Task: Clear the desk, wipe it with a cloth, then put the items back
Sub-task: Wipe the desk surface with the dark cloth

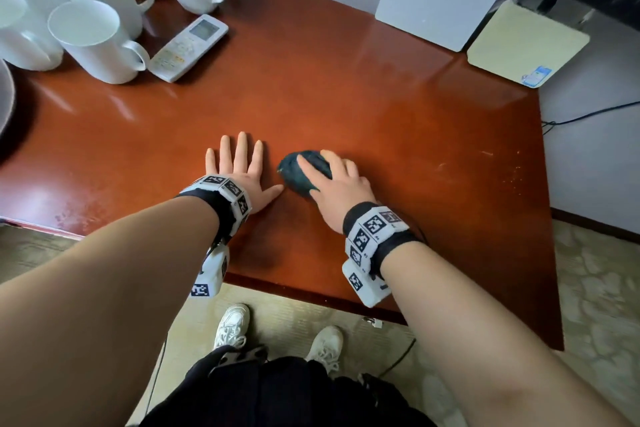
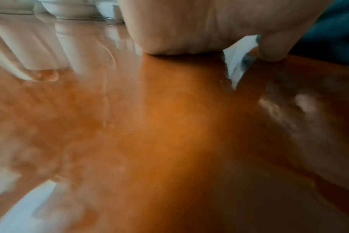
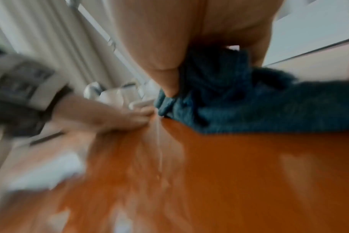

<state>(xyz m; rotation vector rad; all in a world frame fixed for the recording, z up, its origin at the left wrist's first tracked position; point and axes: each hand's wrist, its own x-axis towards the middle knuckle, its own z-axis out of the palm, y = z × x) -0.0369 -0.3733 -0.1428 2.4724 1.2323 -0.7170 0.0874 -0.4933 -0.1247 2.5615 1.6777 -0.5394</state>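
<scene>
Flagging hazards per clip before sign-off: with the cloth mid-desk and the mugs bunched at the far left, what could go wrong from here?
1. The right hand presses the dark teal cloth beside the flat left hand; wiping leftward may bump the remote control or the white mugs.
2. Crumb-like specks near the desk's right edge could be missed, or swept onto the floor.

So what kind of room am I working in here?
Probably a hotel room or small office. A glossy reddish wooden desk holds a cluster of white mugs and an air-conditioner remote, with patterned carpet underfoot. The right hand presses a dark cloth on the desk.
</scene>
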